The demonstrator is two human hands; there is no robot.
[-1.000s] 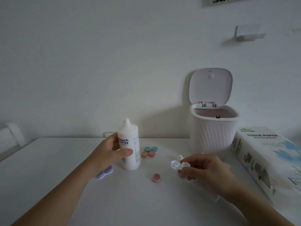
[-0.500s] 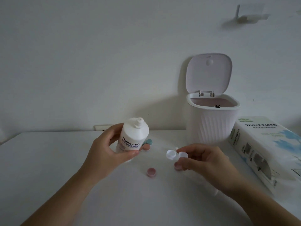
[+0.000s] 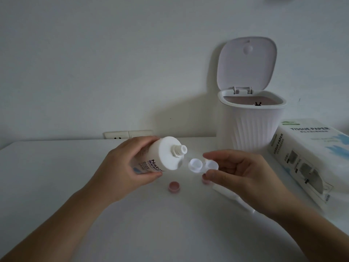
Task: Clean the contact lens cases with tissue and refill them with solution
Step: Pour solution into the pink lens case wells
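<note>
Step in hand, by my reading: refilling. Solution bottle tipped nearly horizontal, uncapped nozzle pointing right toward the white contact lens case.

Left hand: fingers curled round the bottle body from above, thumb under the label edge. Firm wrap grasp.

Right hand: pinches the case at its right well, thumb beneath, fingertips on the far rim. Both wells face up, caps off. The left well projects clear of the fingers, toward the nozzle; the right well is partly covered by the grip. Case is held above the table, just beside the bottle's shoulder, not touching the nozzle as far as I can tell.

Doing it well, as I judge:
- Bring the nozzle over the open left well first; it is the unobstructed one.
- Keep the case level; a pinch at one end invites tilt once liquid adds weight.
- Squeeze gently; the wells look shallow and would overflow quickly.
- Keep the nozzle off the rim for cleanliness.
- Shift the pinch toward the bridge before filling the right well, so the fingers stay out of the stream.

Pink cap lies on the table below the hands, open side up; a second pink cap sits partly hidden under the right thumb. Open-lidded white bin and tissue paper pack stand to the right.
</note>
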